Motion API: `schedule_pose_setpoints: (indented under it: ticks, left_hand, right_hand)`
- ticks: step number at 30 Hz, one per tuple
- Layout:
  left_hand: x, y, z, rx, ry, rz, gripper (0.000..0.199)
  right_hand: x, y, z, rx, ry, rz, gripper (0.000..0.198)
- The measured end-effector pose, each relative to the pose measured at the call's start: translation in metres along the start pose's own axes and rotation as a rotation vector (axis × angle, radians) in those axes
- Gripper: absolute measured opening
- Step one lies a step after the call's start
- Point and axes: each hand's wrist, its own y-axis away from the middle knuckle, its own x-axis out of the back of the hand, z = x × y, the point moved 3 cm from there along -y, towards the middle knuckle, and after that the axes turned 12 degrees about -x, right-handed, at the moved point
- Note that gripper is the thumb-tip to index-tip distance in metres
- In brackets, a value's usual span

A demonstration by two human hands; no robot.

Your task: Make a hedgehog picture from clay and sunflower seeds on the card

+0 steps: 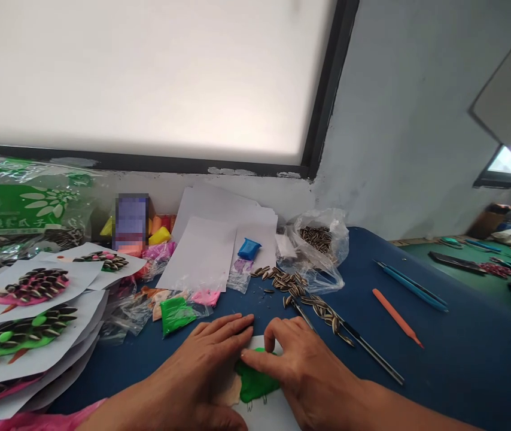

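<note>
My left hand lies stretched out over the left side of a white sheet of paper, holding it against the table. Green modelling clay is spread flat on this sheet, with pale clay at its left edge and small drawn feet below it. Over the green clay bends my right hand, its fingers curled and its thumb and index finger pinching at the clay's upper part. My right hand partly covers the clay's right side.
Finished seed-and-clay hedgehog pictures are stacked left. Ahead lie a green clay packet, blue clay packet, blank paper and loose sunflower seeds. Pens, an orange marker and blue pens lie right.
</note>
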Motion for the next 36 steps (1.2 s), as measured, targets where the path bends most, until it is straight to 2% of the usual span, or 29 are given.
schedule_pose_setpoints:
  ticks: [4, 9, 14, 17, 20, 26, 36]
  left_hand:
    - [-0.001, -0.001, 0.0, 0.0, 0.011, -0.01, 0.093]
    - [0.0, -0.002, 0.001, -0.01, 0.01, 0.006, 0.094]
    - [0.002, 0.0, 0.002, 0.01, 0.008, -0.036, 0.096]
    - [0.001, 0.001, -0.001, 0.016, -0.001, -0.049, 0.097]
    - [-0.001, 0.002, -0.002, 0.002, 0.0, -0.047, 0.097]
    - [-0.002, 0.001, -0.002, 0.02, -0.008, -0.065, 0.098]
    - [-0.003, 0.001, -0.005, 0.006, -0.003, -0.048, 0.097]
  right_hand:
    - [-0.003, 0.001, -0.001, 0.002, 0.022, 0.025, 0.021]
    - [0.003, 0.003, 0.001, 0.037, 0.047, 0.074, 0.032]
    - [-0.001, 0.012, 0.002, 0.097, 0.102, 0.116, 0.03]
    - [-0.004, 0.018, 0.003, 0.105, 0.148, 0.174, 0.03]
    - [-0.007, 0.021, 0.0, 0.178, 0.161, 0.262, 0.036]
    - [-0.016, 0.023, -0.002, 0.224, 0.241, 0.441, 0.024]
    - [-0.012, 0.026, 0.003, 0.199, 0.23, 0.445, 0.021]
